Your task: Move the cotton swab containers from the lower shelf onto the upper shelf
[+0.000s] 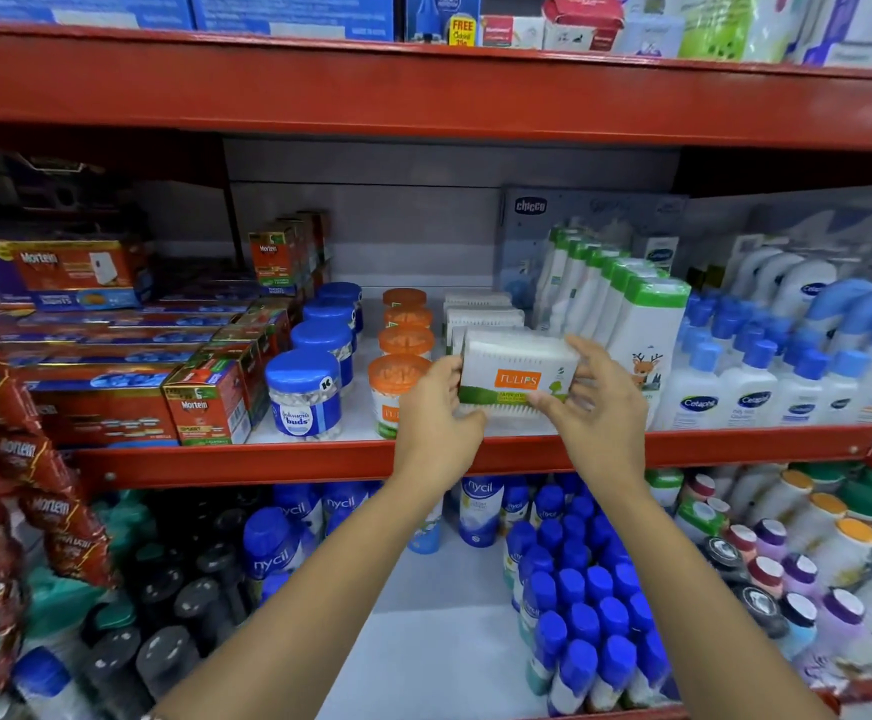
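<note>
Head view: both hands clamp a Tulips cotton swab box (519,374) by its ends, left hand (436,407) and right hand (597,407), holding it level just above the upper shelf (267,459), probably to line it up with the white boxes (480,317) behind (their labels hidden).

glossy clear plastic swab box (519,374)

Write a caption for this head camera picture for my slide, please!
Both hands, left hand and right hand, hold a Tulips cotton swab box at the red shelf front.
</note>
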